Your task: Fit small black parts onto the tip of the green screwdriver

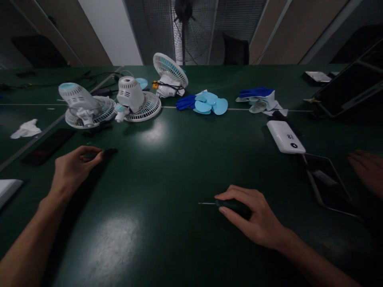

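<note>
Right fingers are wrapped round the screwdriver handle, shaft free, probably for easy steering. Left fingers pinch a small dark thing, too dim to name. Fans sit farther back on the tabletop, elbow room I guess.

Small assembly workshop in an office-type room. Indicators: green counter across the frame; fans at upper left; blinds and chair at top.
</note>
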Tool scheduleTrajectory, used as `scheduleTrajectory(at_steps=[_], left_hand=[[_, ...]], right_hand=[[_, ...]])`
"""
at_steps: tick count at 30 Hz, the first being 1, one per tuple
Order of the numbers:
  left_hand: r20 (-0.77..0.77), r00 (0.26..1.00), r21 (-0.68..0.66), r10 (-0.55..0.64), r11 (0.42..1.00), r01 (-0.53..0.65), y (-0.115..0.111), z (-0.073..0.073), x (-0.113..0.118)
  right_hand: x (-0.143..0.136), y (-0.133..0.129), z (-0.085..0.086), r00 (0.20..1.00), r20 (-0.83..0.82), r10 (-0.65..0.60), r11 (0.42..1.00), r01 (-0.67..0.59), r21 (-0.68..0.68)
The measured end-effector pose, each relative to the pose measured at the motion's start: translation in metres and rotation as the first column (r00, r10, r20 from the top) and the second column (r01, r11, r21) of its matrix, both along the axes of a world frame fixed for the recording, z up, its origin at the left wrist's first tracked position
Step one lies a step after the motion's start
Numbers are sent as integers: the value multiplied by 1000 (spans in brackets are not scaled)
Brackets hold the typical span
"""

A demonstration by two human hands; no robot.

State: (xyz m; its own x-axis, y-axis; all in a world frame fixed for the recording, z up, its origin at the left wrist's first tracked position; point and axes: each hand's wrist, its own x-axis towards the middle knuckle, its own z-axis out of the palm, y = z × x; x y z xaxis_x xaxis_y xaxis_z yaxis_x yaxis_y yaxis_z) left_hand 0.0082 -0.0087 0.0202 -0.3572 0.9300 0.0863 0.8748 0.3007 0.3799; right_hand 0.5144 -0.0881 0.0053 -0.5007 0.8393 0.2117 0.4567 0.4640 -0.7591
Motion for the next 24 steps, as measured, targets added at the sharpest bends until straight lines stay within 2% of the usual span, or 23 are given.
scheduleTrajectory(at_steps=[6,11,14,17,20,24], left_hand=[[-38,999,21,-35,999,36,1,-6,-6],[-23,998,133,-59,989,62,1,-5,4],[-39,993,93,-109,989,112,5,-4,16],[-30,993,38,-111,993,113,7,-2,22],[34,994,36,-104,994,103,7,-3,18],[133,978,80,-163,985,154,9,-11,1]], right_hand=[[0,-1,-1,1000,8,-11,1000,11,-2],[2,0,-4,1000,21,12,1000,-12,-22],[3,0,-5,1000,26,14,1000,-13,-25],[3,-1,-4,999,32,-5,1000,6,-5],[3,-1,-3,1000,29,4,1000,-3,-20],[2,0,-1,1000,6,18,1000,-18,-21]])
